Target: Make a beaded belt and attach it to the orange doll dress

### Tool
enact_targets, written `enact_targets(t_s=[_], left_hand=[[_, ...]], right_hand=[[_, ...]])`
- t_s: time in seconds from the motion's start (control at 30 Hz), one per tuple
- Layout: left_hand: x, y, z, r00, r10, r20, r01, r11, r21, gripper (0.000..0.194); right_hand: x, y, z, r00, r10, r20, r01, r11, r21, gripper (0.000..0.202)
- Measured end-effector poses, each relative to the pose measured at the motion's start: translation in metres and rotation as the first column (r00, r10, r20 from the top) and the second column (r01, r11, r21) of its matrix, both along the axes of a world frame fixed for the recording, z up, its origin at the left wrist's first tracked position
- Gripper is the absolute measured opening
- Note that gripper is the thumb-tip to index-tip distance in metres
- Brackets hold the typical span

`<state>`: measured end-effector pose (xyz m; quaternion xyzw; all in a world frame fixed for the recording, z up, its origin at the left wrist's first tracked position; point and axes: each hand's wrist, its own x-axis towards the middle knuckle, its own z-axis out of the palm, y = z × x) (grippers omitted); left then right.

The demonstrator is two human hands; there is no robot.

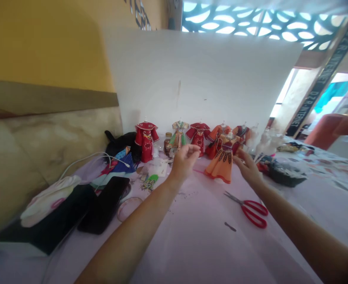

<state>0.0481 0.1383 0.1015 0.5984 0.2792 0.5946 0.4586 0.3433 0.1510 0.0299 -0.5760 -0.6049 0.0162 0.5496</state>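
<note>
A small orange dress with dark trim (pixel 222 161) stands upright on the table. Just right of its skirt is my right hand (pixel 247 163), fingers apart and partly curled, holding nothing that shows. My left hand (pixel 186 157) is raised to the left of the dress, its fingers bent toward the thumb; whether anything small is between them cannot be made out. Behind it stand a red dress (pixel 199 136) and a green and cream dress (pixel 178 136). Another red dress (pixel 147 142) is farther left.
Red-handled scissors (pixel 252 211) lie open near my right forearm. A black phone (pixel 105 205), a clear ring-shaped dish (pixel 129 209) and scattered beads (pixel 150 182) are on the left. A dark basket (pixel 288 173) sits right. A white board (pixel 203 75) stands behind.
</note>
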Motion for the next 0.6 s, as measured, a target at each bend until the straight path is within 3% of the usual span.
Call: enact_targets(t_s=[0.2, 0.37, 0.6], left_hand=[[0.036, 0.029, -0.029, 0.971, 0.003, -0.238, -0.023, 0.997, -0.080, 0.030], [0.081, 0.059, -0.028, 0.936, -0.038, -0.349, 0.024, 0.999, -0.042, 0.048], [0.127, 0.075, -0.029, 0.907, -0.057, -0.416, 0.091, 0.994, 0.063, 0.055]], right_hand=[[-0.005, 0.015, -0.008, 1.000, -0.012, 0.015, 0.011, 0.999, 0.031, 0.075], [-0.013, 0.016, -0.008, 0.998, 0.008, 0.065, -0.012, 0.998, 0.064, 0.070], [-0.021, 0.021, -0.010, 0.996, 0.009, 0.084, -0.018, 0.994, 0.108, 0.062]])
